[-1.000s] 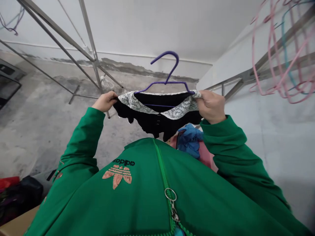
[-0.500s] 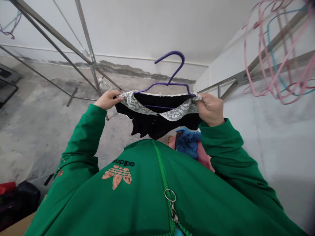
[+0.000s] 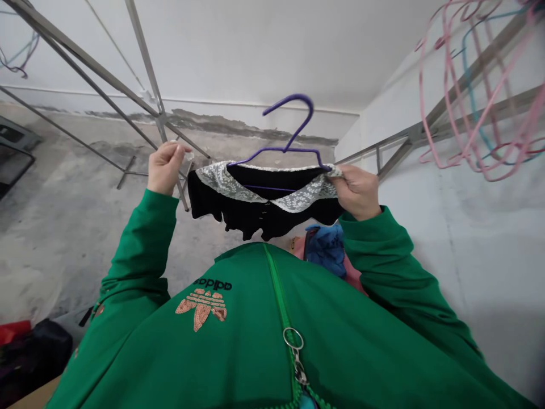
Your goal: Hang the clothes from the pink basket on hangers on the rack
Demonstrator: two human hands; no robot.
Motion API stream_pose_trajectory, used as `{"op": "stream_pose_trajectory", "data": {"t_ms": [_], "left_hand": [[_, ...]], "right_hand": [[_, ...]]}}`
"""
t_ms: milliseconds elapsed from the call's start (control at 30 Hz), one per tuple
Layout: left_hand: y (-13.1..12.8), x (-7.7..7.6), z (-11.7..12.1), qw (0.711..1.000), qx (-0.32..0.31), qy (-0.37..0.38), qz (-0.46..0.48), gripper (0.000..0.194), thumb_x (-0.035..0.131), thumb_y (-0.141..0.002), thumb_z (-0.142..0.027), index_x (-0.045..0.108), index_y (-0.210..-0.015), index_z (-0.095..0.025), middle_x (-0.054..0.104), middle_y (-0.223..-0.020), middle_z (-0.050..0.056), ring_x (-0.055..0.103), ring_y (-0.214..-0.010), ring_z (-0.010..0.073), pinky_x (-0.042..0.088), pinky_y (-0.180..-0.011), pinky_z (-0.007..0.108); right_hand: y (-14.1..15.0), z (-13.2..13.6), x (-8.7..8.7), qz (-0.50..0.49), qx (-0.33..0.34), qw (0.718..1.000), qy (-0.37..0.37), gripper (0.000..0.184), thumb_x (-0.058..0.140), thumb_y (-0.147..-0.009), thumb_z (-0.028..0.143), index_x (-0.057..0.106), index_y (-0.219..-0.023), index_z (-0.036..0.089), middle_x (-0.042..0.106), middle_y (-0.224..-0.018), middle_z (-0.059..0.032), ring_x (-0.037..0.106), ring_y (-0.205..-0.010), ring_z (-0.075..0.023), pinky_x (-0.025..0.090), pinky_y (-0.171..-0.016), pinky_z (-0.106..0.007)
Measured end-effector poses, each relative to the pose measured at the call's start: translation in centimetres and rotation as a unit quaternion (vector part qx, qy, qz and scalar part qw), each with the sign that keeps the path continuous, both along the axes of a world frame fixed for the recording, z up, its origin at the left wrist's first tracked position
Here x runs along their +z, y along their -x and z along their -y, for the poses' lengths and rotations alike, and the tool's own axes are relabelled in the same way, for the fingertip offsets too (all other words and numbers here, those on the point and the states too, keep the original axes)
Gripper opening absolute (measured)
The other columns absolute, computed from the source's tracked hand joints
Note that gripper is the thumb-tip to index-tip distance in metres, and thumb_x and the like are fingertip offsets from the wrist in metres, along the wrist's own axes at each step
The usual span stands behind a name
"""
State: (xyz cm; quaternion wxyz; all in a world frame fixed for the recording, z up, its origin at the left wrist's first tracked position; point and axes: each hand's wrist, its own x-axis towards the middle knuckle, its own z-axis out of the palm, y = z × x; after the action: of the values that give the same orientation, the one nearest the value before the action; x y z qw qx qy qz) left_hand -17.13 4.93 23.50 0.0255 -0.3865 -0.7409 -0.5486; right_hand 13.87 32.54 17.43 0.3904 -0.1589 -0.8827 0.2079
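Observation:
A black garment with a white lace collar (image 3: 264, 199) hangs from a purple plastic-coated hanger (image 3: 276, 150), whose bar lies inside the neck. My right hand (image 3: 357, 193) pinches the lace at the collar's right end, close to the hanger's shoulder. Raised just beyond the collar's left corner, my left hand (image 3: 166, 167) curves upward, apart from the cloth and holding nothing. Green sleeves cover both my arms.
A metal drying rack frame (image 3: 157, 108) crosses the upper left, and pink and teal wire hangers (image 3: 451, 96) hang at the upper right. Below the garment lies blue cloth (image 3: 326, 250) on something pink. Dark bags (image 3: 34, 352) sit at the lower left on a concrete floor.
My left hand has let go of the collar and moved up and left. The garment now hangs more evenly on the hanger, with my right hand still pinching it.

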Motion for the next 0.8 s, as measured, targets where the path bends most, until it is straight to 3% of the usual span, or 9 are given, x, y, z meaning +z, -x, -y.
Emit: {"op": "stream_pose_trajectory", "data": {"t_ms": [67, 133, 233, 467, 600, 700, 800], "left_hand": [[-0.5, 0.2, -0.3, 0.991, -0.045, 0.078, -0.095, 0.034, 0.062, -0.083, -0.048, 0.070, -0.100, -0.020, 0.069, -0.103, 0.006, 0.064, -0.097, 0.0200, 0.049, -0.095, 0.035], [-1.6, -0.1, -1.0, 0.966, -0.093, 0.186, -0.151, 0.039, 0.060, -0.084, -0.047, 0.066, -0.110, -0.019, 0.069, -0.108, 0.008, 0.063, -0.102, 0.0232, 0.048, -0.096, 0.037], [-3.3, -0.7, -2.2, 0.936, -0.069, 0.273, -0.211, 0.032, 0.048, -0.089, -0.041, 0.065, -0.105, -0.019, 0.070, -0.102, 0.009, 0.064, -0.099, 0.0239, 0.049, -0.089, 0.035], [-3.5, 1.0, -1.8, 0.921, 0.081, 0.258, -0.281, 0.030, 0.043, -0.090, -0.037, 0.062, -0.101, -0.017, 0.069, -0.101, 0.015, 0.065, -0.099, 0.0285, 0.048, -0.087, 0.039], [-3.2, 1.6, -1.6, 0.919, 0.092, 0.270, -0.273, 0.029, 0.045, -0.089, -0.037, 0.061, -0.103, -0.017, 0.068, -0.104, 0.016, 0.065, -0.100, 0.0295, 0.047, -0.089, 0.040], [-3.5, 1.5, -1.9, 0.915, 0.096, 0.277, -0.279, 0.031, 0.044, -0.090, -0.039, 0.061, -0.103, -0.017, 0.068, -0.106, 0.016, 0.065, -0.100, 0.0293, 0.047, -0.089, 0.040], [-3.9, 1.5, -2.2, 0.909, 0.088, 0.287, -0.290, 0.033, 0.044, -0.090, -0.041, 0.062, -0.103, -0.016, 0.069, -0.107, 0.017, 0.065, -0.101, 0.0294, 0.047, -0.088, 0.040]], "right_hand": [[0.5, 0.0, -0.3, -0.002, 0.006, 1.000, -0.002, 0.032, 0.047, -0.093, 0.046, 0.070, -0.089, 0.023, 0.075, -0.088, -0.0089, 0.072, -0.083, -0.0251, 0.057, -0.073, -0.038], [1.0, 0.0, -0.4, -0.002, 0.017, 1.000, 0.000, 0.036, 0.045, -0.093, 0.047, 0.070, -0.090, 0.021, 0.075, -0.089, -0.0093, 0.072, -0.084, -0.0250, 0.057, -0.074, -0.038], [1.6, -0.2, -0.2, 0.007, 0.033, 0.999, 0.004, 0.037, 0.043, -0.094, 0.046, 0.070, -0.094, 0.020, 0.075, -0.092, -0.0094, 0.070, -0.089, -0.0251, 0.056, -0.078, -0.039], [0.0, -3.4, 0.4, 0.119, 0.017, 0.992, 0.036, 0.025, 0.051, -0.091, 0.041, 0.068, -0.100, 0.024, 0.072, -0.104, -0.0068, 0.065, -0.098, -0.0245, 0.051, -0.087, -0.039], [-1.0, -4.7, 0.1, 0.092, -0.033, 0.994, 0.046, 0.035, 0.050, -0.091, 0.054, 0.064, -0.100, 0.023, 0.068, -0.105, -0.0092, 0.062, -0.099, -0.0245, 0.049, -0.088, -0.040], [-0.3, -4.2, -0.4, 0.066, -0.054, 0.995, 0.052, 0.043, 0.047, -0.089, 0.064, 0.061, -0.084, 0.023, 0.066, -0.091, -0.0073, 0.059, -0.092, -0.0221, 0.047, -0.088, -0.038], [1.3, -2.9, -1.0, 0.037, -0.058, 0.991, 0.111, 0.045, 0.049, -0.089, 0.062, 0.055, -0.070, 0.021, 0.060, -0.075, -0.0040, 0.055, -0.077, -0.0176, 0.046, -0.077, -0.033]]}}
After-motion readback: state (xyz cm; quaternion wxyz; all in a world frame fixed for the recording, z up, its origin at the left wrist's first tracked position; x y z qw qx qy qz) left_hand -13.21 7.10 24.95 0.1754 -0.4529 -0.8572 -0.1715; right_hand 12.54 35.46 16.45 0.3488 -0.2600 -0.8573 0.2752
